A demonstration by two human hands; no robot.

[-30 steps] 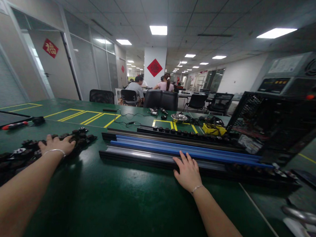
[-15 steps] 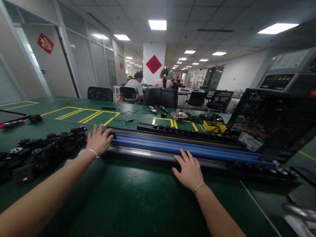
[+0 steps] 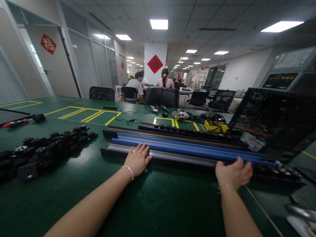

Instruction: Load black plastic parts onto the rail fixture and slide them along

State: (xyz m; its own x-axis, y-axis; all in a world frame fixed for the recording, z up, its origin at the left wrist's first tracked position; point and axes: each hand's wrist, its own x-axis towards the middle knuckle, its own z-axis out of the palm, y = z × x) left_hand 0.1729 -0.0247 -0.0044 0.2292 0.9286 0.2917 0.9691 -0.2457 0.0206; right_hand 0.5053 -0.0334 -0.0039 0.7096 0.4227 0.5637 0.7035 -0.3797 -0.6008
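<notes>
My left hand (image 3: 138, 159) lies palm down with its fingers extended over the near grey rail (image 3: 171, 156), close to its left part. Farther right, my right hand (image 3: 233, 173) is over the right part of that rail, its fingers slightly bent and apart, a little blurred; nothing shows in it. Just behind runs a long blue rail (image 3: 188, 147), and beyond it a dark rail (image 3: 173, 136). Small black parts (image 3: 275, 172) sit in a row at the near rail's right end, partly hidden by my right hand.
A heap of black parts (image 3: 47, 147) lies to the left, near a red-handled screwdriver (image 3: 16, 123). Behind the rails are a metal bowl (image 3: 180, 115) and yellow box (image 3: 216, 127). An open computer case (image 3: 274, 121) stands at right. Two people sit in the background.
My left hand has moved right from the rails' left ends onto the near grey rail. My right hand has slid right along the rail towards the black parts.
</notes>
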